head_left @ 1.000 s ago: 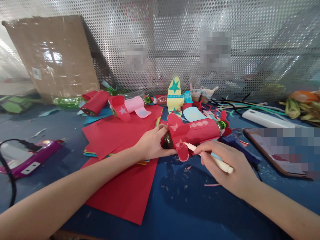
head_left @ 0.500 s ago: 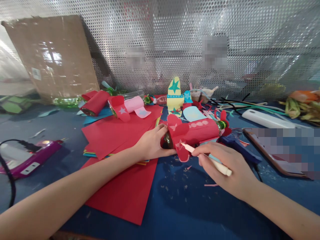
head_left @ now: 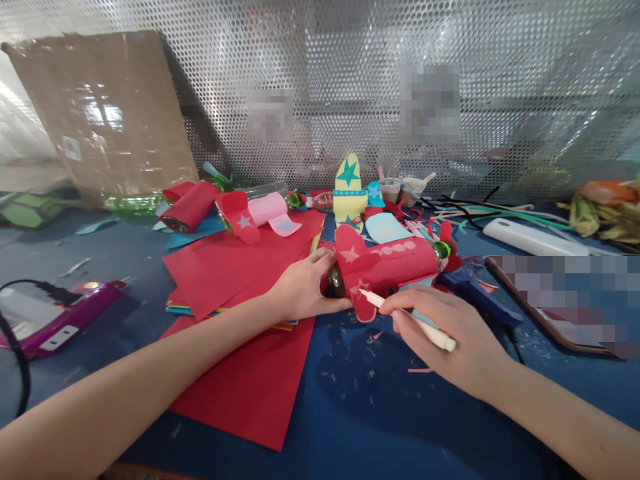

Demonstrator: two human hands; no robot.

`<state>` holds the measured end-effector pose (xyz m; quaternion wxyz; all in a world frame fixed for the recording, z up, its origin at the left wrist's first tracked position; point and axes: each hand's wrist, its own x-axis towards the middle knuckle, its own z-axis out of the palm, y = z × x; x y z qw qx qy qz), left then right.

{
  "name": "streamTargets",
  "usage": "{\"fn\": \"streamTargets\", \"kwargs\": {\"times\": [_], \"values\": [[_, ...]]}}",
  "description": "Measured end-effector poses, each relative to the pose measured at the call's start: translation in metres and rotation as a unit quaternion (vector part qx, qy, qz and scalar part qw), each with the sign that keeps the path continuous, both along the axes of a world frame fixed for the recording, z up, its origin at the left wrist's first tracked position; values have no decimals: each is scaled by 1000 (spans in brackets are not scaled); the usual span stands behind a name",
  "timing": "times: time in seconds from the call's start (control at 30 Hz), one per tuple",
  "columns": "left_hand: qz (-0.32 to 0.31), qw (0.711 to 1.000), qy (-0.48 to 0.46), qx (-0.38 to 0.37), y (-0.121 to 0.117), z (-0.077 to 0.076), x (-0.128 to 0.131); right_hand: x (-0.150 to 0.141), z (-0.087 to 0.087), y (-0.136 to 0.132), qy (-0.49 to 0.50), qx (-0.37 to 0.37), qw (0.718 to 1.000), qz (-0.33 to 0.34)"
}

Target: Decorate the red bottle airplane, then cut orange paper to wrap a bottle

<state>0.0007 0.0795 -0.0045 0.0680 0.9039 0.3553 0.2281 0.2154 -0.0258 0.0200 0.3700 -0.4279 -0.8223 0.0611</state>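
Left hand [head_left: 307,283] curled round the base of a greenish plastic bottle wrapped in red paper [head_left: 405,267], lying sideways between the two grips. Right hand [head_left: 450,327] pinches a slim cream-coloured marker [head_left: 425,325]. Over the last second its tip has slid leftward across a pale drawn star [head_left: 355,289] on the rounded red paper wing [head_left: 367,311], just right of the left grip; bottle steady. Suggests star still being worked, probably unfinished.

At centre frame, a wrapped bottle [head_left: 400,268] lies with the left hand [head_left: 306,283] at its left end, the right hand [head_left: 470,333] before it. Paper sheets [head_left: 240,267] lie left; 3 other wrapped bottles [head_left: 194,208] behind; a phone [head_left: 560,310] far right.
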Motion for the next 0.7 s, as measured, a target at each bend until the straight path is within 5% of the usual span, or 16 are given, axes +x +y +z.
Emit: {"fn": "streamTargets", "kwargs": {"times": [0.7], "values": [[2,1000,2,-4,1,-2,-1,1,-2,1,8,-3,1000,2]]}}
